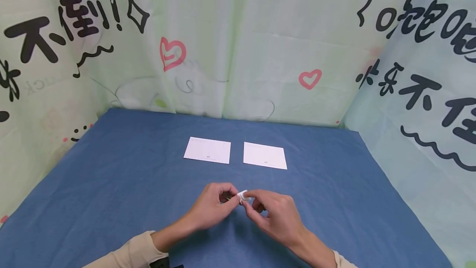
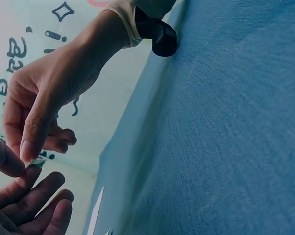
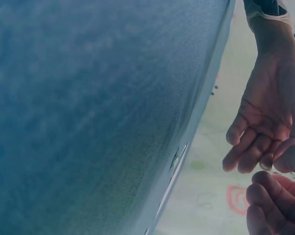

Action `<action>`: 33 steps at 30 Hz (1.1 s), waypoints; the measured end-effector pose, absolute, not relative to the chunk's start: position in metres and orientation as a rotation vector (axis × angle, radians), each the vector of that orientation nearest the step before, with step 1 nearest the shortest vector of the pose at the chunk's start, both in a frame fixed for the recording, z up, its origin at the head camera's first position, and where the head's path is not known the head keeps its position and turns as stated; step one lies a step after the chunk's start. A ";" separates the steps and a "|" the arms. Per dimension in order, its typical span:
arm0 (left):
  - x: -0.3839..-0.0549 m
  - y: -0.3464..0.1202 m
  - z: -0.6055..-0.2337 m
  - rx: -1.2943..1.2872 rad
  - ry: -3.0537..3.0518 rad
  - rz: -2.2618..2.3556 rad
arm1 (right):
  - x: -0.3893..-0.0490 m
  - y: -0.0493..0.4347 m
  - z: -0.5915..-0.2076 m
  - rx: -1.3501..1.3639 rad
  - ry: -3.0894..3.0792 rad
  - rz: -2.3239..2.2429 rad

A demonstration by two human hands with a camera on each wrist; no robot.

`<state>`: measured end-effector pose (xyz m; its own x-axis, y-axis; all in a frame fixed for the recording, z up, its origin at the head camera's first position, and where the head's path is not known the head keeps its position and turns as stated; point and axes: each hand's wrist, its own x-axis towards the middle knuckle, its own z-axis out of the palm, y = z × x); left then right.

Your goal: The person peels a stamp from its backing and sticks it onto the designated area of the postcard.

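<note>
Both the left hand and right hand pinch a small white piece at six o'clock, while two white cards lie untouched at twelve o'clock on the blue worktop.

In the head view we observe bright, even, diffuse light; the blue tablecloth carries only faint, soft shadows beneath the hands. We note no glare. Focus is sharp, with mild wide-angle bending toward the edges. In both wrist views we find dimmer, cooler exposure, a tilted frame, and soft blur on nearby fingers.
</note>
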<state>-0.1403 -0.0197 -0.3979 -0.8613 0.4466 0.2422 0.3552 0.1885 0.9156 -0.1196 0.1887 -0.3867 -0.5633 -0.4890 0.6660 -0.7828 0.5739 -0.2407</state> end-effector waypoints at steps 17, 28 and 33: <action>-0.137 -0.024 -0.398 0.790 2.357 1.782 | -0.121 0.194 -0.384 0.986 -2.234 0.729; -0.138 -0.033 -0.405 0.737 2.418 1.771 | -0.124 0.221 -0.377 0.846 -2.236 0.686; -0.138 -0.036 -0.404 0.722 2.410 1.783 | -0.127 0.236 -0.372 0.777 -2.223 0.674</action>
